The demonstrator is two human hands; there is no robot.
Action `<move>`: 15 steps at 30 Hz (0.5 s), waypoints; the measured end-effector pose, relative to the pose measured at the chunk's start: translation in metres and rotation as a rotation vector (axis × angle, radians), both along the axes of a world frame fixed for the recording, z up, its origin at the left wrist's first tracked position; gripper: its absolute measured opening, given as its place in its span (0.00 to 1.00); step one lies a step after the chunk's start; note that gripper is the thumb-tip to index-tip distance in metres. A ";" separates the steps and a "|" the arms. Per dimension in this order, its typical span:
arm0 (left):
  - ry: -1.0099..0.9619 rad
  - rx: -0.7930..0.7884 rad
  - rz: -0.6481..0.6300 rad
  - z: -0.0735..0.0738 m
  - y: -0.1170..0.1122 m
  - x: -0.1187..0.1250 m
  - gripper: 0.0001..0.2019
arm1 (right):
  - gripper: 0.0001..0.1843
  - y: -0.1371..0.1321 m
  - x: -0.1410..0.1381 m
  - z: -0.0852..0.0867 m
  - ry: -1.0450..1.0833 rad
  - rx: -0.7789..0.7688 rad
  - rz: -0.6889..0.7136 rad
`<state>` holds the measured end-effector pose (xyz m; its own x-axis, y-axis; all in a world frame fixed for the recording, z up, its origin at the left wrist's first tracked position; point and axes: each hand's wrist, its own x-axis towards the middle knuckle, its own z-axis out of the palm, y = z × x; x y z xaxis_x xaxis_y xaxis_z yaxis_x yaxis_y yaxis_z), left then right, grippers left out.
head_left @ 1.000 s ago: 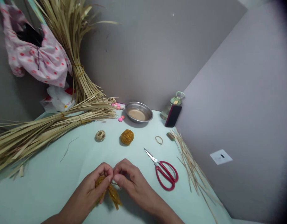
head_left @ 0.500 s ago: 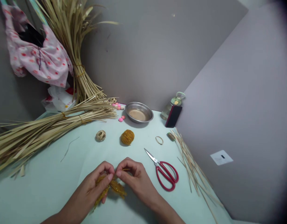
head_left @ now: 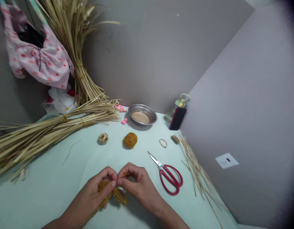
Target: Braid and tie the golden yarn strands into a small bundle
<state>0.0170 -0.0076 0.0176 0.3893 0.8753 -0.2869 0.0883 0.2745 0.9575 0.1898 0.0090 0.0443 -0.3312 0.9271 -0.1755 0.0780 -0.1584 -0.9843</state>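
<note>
Left hand (head_left: pixel 99 190): grip closed on a bundle of golden strips (head_left: pixel 115 193), held low over the tabletop (head_left: pixel 53 178).
Right hand (head_left: pixel 135 183): fingertips pinched on a thin strip end at the top of the bundle, touching the left thumb.
Bundle: partly hidden by the fingers; its shape cannot be told surely.
Nearby: red scissors (head_left: pixel 169 176) are lying just right of the hands; a golden ball (head_left: pixel 130 140) is set farther back.
</note>
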 end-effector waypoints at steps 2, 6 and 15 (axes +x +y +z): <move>0.020 0.004 -0.001 -0.001 0.000 0.000 0.14 | 0.09 0.000 0.000 0.000 -0.007 0.000 0.004; 0.041 0.017 0.010 -0.003 0.000 -0.002 0.15 | 0.07 0.000 0.000 -0.001 -0.026 0.005 0.015; -0.022 -0.019 0.087 -0.002 0.001 -0.004 0.18 | 0.04 -0.002 0.000 -0.001 -0.010 -0.034 0.029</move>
